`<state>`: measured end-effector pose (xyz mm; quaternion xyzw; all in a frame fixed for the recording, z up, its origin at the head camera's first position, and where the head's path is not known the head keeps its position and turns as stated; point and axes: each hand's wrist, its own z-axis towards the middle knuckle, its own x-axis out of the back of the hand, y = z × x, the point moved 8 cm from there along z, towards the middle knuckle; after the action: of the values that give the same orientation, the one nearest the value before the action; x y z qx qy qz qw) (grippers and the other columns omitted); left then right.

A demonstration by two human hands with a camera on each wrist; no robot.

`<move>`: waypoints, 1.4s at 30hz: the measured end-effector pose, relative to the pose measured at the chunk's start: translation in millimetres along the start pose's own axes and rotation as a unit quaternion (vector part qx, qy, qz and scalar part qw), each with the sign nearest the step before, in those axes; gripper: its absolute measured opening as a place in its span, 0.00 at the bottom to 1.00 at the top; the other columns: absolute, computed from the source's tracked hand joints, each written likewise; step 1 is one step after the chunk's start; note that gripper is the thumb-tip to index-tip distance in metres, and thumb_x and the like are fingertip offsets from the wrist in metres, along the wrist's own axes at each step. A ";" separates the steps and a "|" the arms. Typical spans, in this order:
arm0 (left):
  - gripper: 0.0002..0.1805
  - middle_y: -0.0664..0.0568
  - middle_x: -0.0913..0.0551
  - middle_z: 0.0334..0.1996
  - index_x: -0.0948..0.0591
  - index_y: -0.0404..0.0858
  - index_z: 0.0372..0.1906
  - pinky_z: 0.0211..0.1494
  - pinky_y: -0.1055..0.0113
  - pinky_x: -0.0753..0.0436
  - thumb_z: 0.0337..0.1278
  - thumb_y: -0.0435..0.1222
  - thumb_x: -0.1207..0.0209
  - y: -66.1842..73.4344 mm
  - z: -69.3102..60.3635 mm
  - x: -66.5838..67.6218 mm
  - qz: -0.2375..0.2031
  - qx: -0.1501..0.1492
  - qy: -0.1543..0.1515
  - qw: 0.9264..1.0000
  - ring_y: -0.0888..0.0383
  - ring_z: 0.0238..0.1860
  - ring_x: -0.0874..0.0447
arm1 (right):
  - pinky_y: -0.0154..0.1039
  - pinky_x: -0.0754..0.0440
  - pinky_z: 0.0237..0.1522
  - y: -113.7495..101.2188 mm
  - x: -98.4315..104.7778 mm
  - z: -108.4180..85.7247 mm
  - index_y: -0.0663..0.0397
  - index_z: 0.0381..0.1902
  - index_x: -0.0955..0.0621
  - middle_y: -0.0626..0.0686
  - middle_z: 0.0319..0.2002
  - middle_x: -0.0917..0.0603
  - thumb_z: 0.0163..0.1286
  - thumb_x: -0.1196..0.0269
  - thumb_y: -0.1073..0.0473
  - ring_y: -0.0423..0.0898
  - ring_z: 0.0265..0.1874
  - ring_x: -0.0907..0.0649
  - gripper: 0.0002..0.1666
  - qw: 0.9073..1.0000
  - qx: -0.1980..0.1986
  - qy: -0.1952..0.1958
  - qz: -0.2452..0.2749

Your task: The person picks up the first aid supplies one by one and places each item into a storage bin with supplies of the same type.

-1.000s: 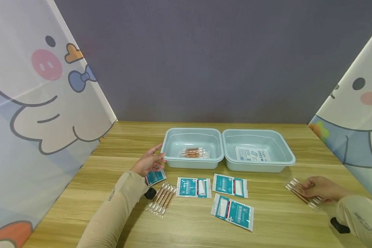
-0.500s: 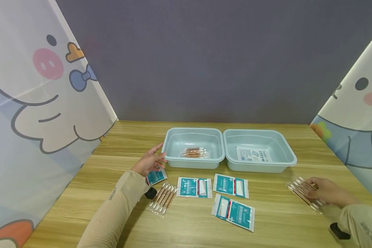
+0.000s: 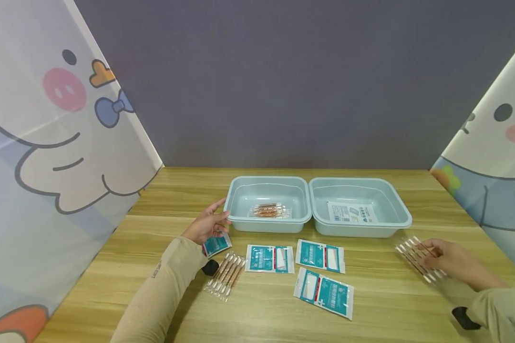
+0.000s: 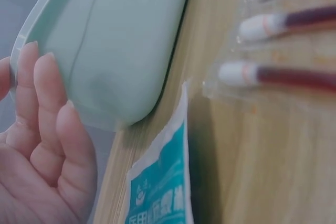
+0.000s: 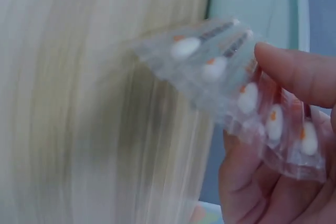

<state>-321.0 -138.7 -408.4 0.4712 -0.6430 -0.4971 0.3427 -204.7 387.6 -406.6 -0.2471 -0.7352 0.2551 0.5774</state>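
My left hand point(image 3: 207, 224) rests against the left end of the left pale blue tub point(image 3: 268, 226), its fingers loosely bent in the left wrist view point(image 4: 50, 124). Inside that tub lies a pack of cotton swabs point(image 3: 269, 210). My right hand point(image 3: 452, 262) pinches another clear pack of brown-stemmed cotton swabs point(image 3: 418, 259) above the table, to the right of the right tub point(image 3: 360, 230). The thumb lies on the pack in the right wrist view point(image 5: 299, 74). A white printed packet point(image 3: 352, 213) lies in the right tub. A third swab pack point(image 3: 225, 275) lies by my left wrist.
Teal-and-white dressing packets lie on the wooden table: one partly hidden under my left hand point(image 3: 217, 244), one at middle left point(image 3: 262, 258), one by the right tub point(image 3: 313, 255) and one nearer point(image 3: 331, 296). A grey partition point(image 3: 300, 85) stands behind, with cartoon-printed panels at both sides.
My right hand and its swab pack have shifted slightly, and the pack has turned so its swabs show more clearly. My left hand stays at the tub.
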 end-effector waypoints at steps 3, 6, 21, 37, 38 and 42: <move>0.35 0.56 0.18 0.24 0.53 0.47 0.77 0.24 0.71 0.24 0.73 0.36 0.52 0.2 1.3 -3.2 -0.016 0.001 -0.005 1.000 0.64 0.18 0.20 | 0.35 0.25 0.24 -5.6 -1.0 -4.1 0.77 0.57 0.30 0.51 0.31 0.21 0.69 0.40 0.62 0.38 0.24 0.24 0.26 1.000 0.000 -0.001 0.018; 0.35 0.56 0.18 0.23 0.53 0.47 0.77 0.24 0.71 0.24 0.73 0.35 0.52 1.1 2.9 -5.0 -0.029 -0.002 -0.005 1.000 0.64 0.18 0.20 | 0.35 0.24 0.25 -13.9 -4.7 -7.1 0.76 0.56 0.29 0.50 0.31 0.22 0.68 0.38 0.59 0.37 0.26 0.24 0.26 1.000 0.005 -0.006 0.021; 0.34 0.55 0.18 0.25 0.51 0.49 0.77 0.25 0.71 0.23 0.73 0.36 0.51 -0.6 4.0 -3.0 -0.028 -0.003 0.008 1.000 0.63 0.18 0.20 | 0.33 0.32 0.16 -92.2 -25.5 5.3 0.69 0.51 0.22 0.47 0.23 0.29 0.63 0.35 0.62 0.36 0.15 0.34 0.20 0.994 0.112 -0.002 0.015; 0.35 0.56 0.18 0.24 0.53 0.48 0.77 0.25 0.70 0.23 0.73 0.37 0.52 -3.5 1.2 -0.8 -0.036 -0.004 -0.002 0.999 0.64 0.18 0.20 | 0.34 0.31 0.21 -143.5 -28.9 41.4 0.65 0.46 0.19 0.49 0.25 0.25 0.62 0.34 0.64 0.39 0.21 0.30 0.14 0.988 0.149 0.032 0.004; 0.35 0.56 0.18 0.24 0.53 0.47 0.77 0.25 0.70 0.23 0.73 0.37 0.52 -3.6 0.8 -0.4 -0.035 -0.005 0.000 0.999 0.64 0.18 0.20 | 0.34 0.31 0.22 -147.7 -29.6 44.8 0.65 0.46 0.19 0.49 0.25 0.24 0.62 0.34 0.65 0.39 0.21 0.30 0.15 0.987 0.156 0.030 0.006; 0.34 0.56 0.19 0.24 0.51 0.47 0.77 0.25 0.70 0.24 0.73 0.36 0.51 -3.5 0.1 0.2 -0.029 -0.002 0.013 1.000 0.64 0.17 0.23 | 0.34 0.30 0.23 -158.2 -33.9 54.4 0.65 0.47 0.19 0.49 0.25 0.23 0.63 0.35 0.65 0.39 0.22 0.29 0.15 0.985 0.170 0.014 0.019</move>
<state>-320.3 -139.1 -411.8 0.4950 -0.6237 -0.5022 0.3372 -261.5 242.1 -337.7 -0.1628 -0.6683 0.3837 0.6162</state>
